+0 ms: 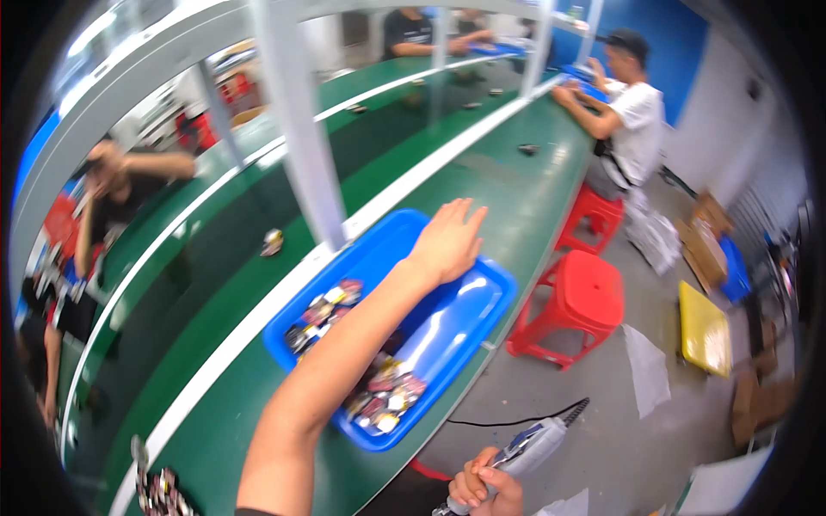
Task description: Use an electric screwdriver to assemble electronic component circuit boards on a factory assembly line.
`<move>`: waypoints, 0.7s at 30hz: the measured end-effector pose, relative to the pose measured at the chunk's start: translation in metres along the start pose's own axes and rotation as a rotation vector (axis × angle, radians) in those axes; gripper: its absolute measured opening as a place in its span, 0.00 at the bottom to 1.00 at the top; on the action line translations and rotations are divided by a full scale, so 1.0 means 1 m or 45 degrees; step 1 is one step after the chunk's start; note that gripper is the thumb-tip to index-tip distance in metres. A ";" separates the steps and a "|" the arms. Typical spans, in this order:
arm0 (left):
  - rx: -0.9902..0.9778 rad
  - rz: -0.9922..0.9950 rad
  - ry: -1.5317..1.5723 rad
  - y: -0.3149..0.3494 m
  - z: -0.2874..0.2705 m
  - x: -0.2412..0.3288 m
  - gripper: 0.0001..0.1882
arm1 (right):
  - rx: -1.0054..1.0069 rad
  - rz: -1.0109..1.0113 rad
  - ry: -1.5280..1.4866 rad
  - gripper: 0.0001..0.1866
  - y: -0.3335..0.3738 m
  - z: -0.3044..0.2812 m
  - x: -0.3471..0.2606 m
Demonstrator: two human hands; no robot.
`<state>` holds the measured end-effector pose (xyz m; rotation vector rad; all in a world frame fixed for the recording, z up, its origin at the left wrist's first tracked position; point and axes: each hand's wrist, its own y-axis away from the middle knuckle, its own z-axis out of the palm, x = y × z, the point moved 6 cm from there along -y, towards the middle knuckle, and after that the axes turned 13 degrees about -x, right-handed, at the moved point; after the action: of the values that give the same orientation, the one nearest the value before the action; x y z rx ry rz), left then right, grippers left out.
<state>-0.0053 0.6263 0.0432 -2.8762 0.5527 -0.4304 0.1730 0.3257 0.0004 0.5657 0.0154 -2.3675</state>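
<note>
My left arm reaches across a blue plastic bin (pixel 456 340), and my left hand (pixel 447 241) hovers over its far end. The fingers are stretched and spread, with nothing in them. Small mixed parts in dark red, white, yellow and black (pixel 387 396) lie heaped at the bin's near and left side; my forearm hides some of them. Low in the view, near the bench edge, my right hand (pixel 486 486) is closed round a grey, corded electric screwdriver (pixel 529 443). Its cable end points up and to the right; the tip is hidden or too blurred to tell.
A white rail (pixel 228 353) divides the green bench from a conveyor belt carrying scattered parts (pixel 272 242). A white post (pixel 301 138) rises behind the bin. More parts (pixel 163 494) lie lower left. Red stools (pixel 589 288) stand right of the bench. Other people (pixel 637 112) sit along the line.
</note>
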 end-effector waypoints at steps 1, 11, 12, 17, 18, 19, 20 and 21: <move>0.059 0.015 0.057 0.019 -0.016 0.000 0.26 | -0.023 0.076 -0.011 0.02 0.002 0.004 0.006; 0.274 -1.055 0.228 0.282 -0.097 -0.179 0.15 | -0.214 0.153 -0.028 0.03 -0.021 0.018 0.034; 0.269 -1.015 0.303 0.284 -0.094 -0.184 0.16 | -0.208 0.148 -0.027 0.03 -0.019 0.018 0.035; 0.292 -0.891 0.300 0.254 -0.085 -0.194 0.20 | -0.144 0.128 0.007 0.04 -0.007 0.016 0.032; 0.292 -0.956 0.123 0.252 -0.088 -0.199 0.22 | -0.144 0.116 0.019 0.04 -0.003 0.016 0.029; 0.212 -1.090 0.116 0.252 -0.084 -0.207 0.23 | -0.114 0.106 0.047 0.04 0.002 0.015 0.027; 0.214 -1.067 0.131 0.245 -0.084 -0.204 0.23 | -0.076 0.086 0.074 0.04 0.006 0.013 0.024; 0.149 -1.130 0.037 0.240 -0.083 -0.202 0.24 | -0.068 0.063 0.087 0.04 0.010 0.013 0.022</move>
<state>-0.2910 0.4750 0.0168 -2.8398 -0.7646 -0.5811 0.1592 0.3022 0.0042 0.6139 0.0945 -2.2920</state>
